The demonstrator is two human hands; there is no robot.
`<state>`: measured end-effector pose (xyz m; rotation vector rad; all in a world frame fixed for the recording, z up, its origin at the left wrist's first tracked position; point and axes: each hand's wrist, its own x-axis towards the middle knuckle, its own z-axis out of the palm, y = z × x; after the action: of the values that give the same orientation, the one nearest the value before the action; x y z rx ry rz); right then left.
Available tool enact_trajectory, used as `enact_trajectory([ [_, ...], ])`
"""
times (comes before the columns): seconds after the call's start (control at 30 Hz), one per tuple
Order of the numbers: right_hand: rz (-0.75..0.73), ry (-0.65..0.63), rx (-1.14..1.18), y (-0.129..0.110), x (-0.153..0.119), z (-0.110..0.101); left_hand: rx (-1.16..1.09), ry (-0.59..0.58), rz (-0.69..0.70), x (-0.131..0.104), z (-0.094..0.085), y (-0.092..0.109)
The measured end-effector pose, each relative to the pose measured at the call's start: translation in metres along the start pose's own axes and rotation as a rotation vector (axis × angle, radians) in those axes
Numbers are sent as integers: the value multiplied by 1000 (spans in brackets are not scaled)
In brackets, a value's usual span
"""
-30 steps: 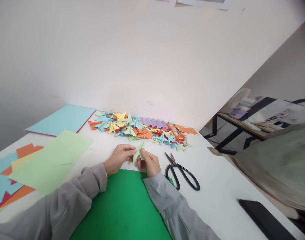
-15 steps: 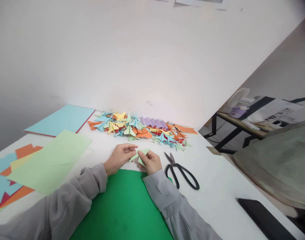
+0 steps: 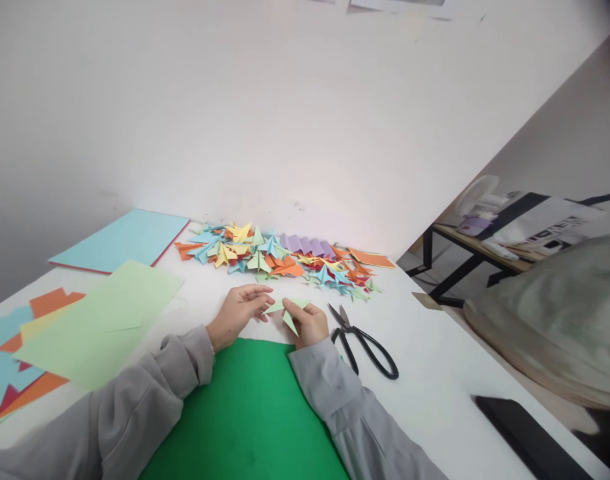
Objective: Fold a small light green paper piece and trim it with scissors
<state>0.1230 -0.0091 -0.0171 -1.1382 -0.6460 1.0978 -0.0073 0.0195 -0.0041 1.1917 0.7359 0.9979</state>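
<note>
A small folded piece of pale green paper [image 3: 291, 323] is pinched between the thumb and fingers of my right hand [image 3: 312, 325], with a pointed flap hanging down. Its left tip reaches close to the fingertips of my left hand [image 3: 239, 313], whose fingers are curved and apart; whether they touch the paper is hard to see. Both hands are above the far edge of a green sheet [image 3: 249, 407]. Black-handled scissors [image 3: 352, 329] lie on the white table just right of my right hand, blades slightly apart.
Against the wall lies a long pile of small folded paper planes [image 3: 259, 259] with a purple pleated strip [image 3: 309, 245]. Loose coloured sheets [image 3: 105, 320] and a light blue stack [image 3: 122, 239] are at left. A black flat object [image 3: 525, 437] lies at the right edge.
My right hand has shifted slightly right with the folded paper, turning it so a flap points down. The left fingers have loosened from the paper's left end.
</note>
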Motion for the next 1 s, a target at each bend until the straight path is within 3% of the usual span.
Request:
enact_trajectory([
  [0.1,79,25,65,-6,1,0,179,-16,122,-2,0,-2],
  [0.27,104,-71,68,-8,1,1,468,-95,402,-7,1,-2],
  [0.37,97,-94,52,-5,2,1,529,-86,485,-7,0,-1],
  [0.8,94,-91,43,-7,2,2,543,-124,485,-8,0,2],
  [1.0,71,-111,0,-4,2,1,409,-102,376,-8,3,1],
])
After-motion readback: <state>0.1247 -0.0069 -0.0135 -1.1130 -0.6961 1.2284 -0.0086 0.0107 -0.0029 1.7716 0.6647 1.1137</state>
